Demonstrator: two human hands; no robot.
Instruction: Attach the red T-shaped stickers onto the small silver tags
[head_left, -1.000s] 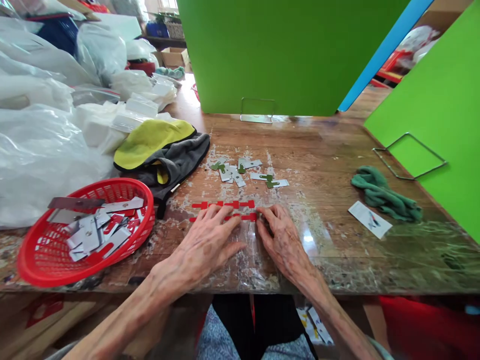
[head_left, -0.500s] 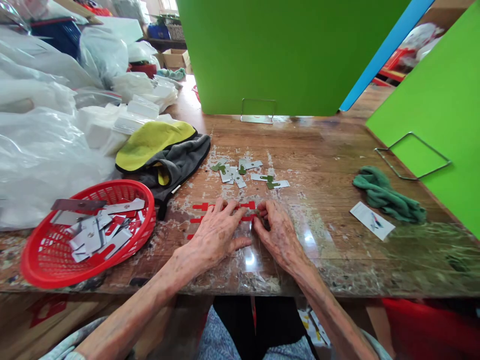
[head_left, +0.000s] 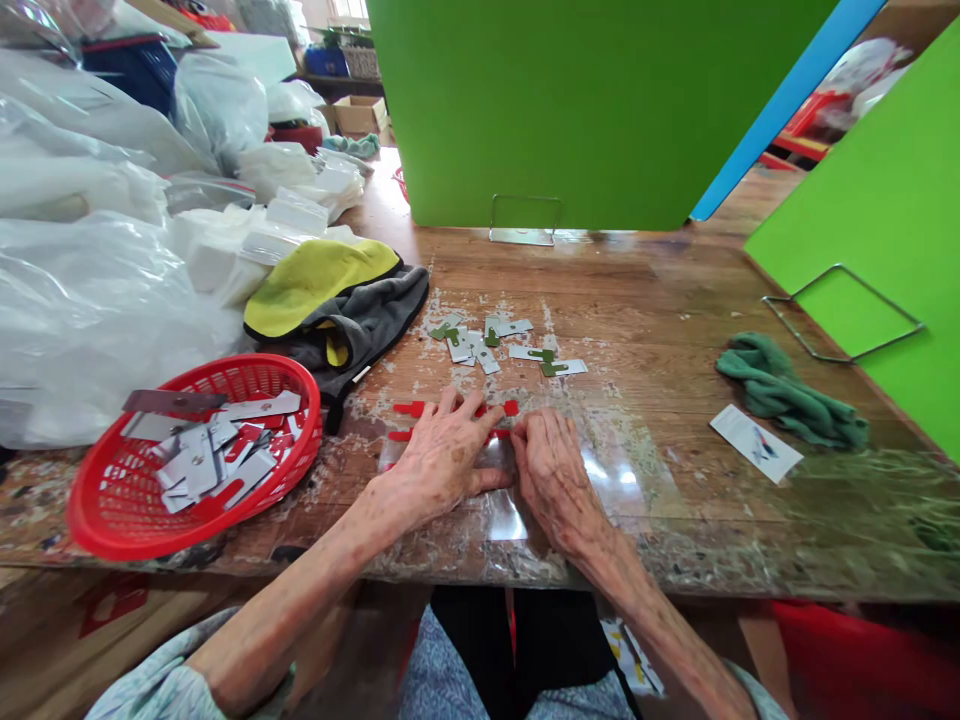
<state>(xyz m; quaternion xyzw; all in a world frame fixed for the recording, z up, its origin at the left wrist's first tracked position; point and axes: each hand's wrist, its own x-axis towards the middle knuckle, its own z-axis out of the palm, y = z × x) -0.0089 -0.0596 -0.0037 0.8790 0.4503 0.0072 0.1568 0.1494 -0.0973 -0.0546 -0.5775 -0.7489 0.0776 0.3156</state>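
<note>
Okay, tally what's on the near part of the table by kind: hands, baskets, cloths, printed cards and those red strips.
Hands: 2, left hand and right hand
Baskets: 1, red basket
Cloths: 2, yellow-and-grey cloth and green cloth
Printed cards: 1, white card
Red strips: at least 2, partly covered
Total: at least 8

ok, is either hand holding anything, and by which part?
Left hand: no grip visible, spread over the red strips. Right hand: curled at their right end; can't tell whether it pinches one.
</note>
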